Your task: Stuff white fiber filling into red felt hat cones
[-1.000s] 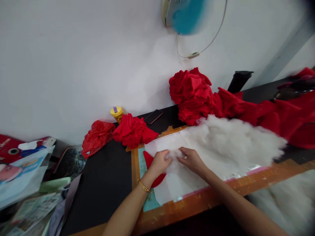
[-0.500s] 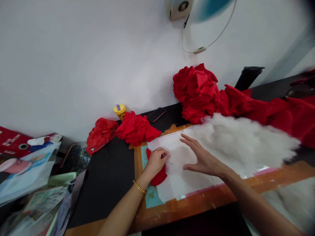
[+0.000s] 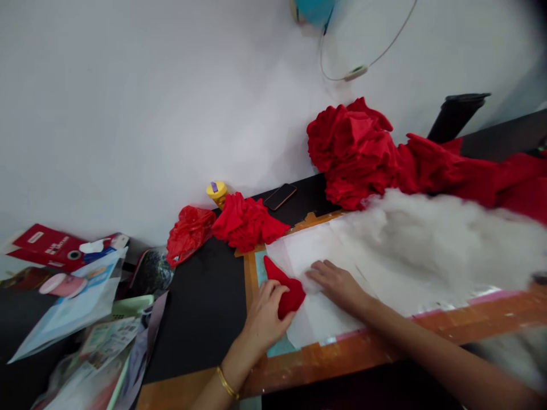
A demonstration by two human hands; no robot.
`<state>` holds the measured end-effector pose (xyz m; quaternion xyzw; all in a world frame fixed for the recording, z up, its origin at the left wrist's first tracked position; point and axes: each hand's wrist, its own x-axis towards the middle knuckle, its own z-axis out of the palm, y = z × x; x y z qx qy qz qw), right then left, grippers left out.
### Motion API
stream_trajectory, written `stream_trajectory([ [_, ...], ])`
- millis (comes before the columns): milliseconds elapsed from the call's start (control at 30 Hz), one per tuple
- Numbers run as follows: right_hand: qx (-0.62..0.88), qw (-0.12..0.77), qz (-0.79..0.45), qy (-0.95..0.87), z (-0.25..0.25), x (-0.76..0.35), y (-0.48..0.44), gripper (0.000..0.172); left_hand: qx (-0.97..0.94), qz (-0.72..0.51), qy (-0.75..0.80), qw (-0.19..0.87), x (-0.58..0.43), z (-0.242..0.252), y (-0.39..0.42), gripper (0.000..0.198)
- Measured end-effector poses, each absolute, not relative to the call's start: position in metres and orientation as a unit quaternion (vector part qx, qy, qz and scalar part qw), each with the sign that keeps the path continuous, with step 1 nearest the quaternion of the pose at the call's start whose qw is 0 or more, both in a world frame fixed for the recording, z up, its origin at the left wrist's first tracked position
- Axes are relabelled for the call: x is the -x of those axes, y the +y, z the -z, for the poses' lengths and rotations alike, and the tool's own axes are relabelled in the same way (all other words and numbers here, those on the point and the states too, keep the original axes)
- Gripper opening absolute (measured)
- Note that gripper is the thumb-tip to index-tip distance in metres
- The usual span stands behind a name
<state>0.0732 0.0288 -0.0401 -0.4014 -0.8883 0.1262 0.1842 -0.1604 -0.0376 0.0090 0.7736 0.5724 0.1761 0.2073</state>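
My left hand (image 3: 265, 312) is closed around the lower left side of a small red fabric piece (image 3: 291, 289), thumb below and fingers on top. The piece has a pointed upper tip and lies over the left edge of a white sheet (image 3: 318, 319). Just right of it, my right hand (image 3: 335, 285) is low over the sheet with its fingers bent together. A small tuft of white stuffing (image 3: 313, 284) shows at those fingertips, partly covered by them. Beyond the right hand spreads a large fluffy heap of white stuffing (image 3: 444, 239).
Behind the sheet are a smaller red fabric pile (image 3: 248, 222), a red plastic bag (image 3: 188, 232), a phone (image 3: 280, 196) and a yellow-lidded container (image 3: 217, 192). A big red fabric heap (image 3: 354, 151) stands at the back right. Left, a green basket (image 3: 133, 306) holds papers.
My left hand has gone from a pinch above the red piece to gripping its side. My right hand, spread in the air before, has come down left beside the piece, fingers closed.
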Motion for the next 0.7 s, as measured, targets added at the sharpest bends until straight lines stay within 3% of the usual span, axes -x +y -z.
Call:
stream_trajectory([
  [133, 0.450, 0.267, -0.267, -0.809, 0.038, -0.085, 0.046, 0.044, -0.792, -0.144, 0.585, 0.105, 0.165, 0.008, -0.046, 0.035],
  [233, 0.498, 0.362, -0.458, -0.641, 0.024, -0.086, 0.040, 0.028, -0.801, -0.161, 0.572, 0.066, 0.167, 0.014, -0.042, 0.028],
  [400, 0.461, 0.408, -0.678, -0.401, -0.008, -0.064, -0.002, 0.026, -0.744, -0.271, 0.592, 0.152, 0.151, 0.001, -0.023, 0.019],
  [500, 0.429, 0.409, -0.634, -0.497, -0.008, -0.052, -0.016, 0.024, -0.690, -0.345, 0.596, 0.221, 0.131, -0.014, -0.009, 0.018],
  [633, 0.498, 0.402, -0.390, -0.662, 0.011, -0.053, -0.005, 0.025, -0.686, -0.376, 0.571, 0.247, 0.104, -0.024, -0.002, 0.019],
  [700, 0.520, 0.413, -0.413, -0.623, 0.019, -0.057, 0.003, 0.022, -0.723, -0.364, 0.539, 0.233, 0.095, -0.023, -0.004, 0.019],
])
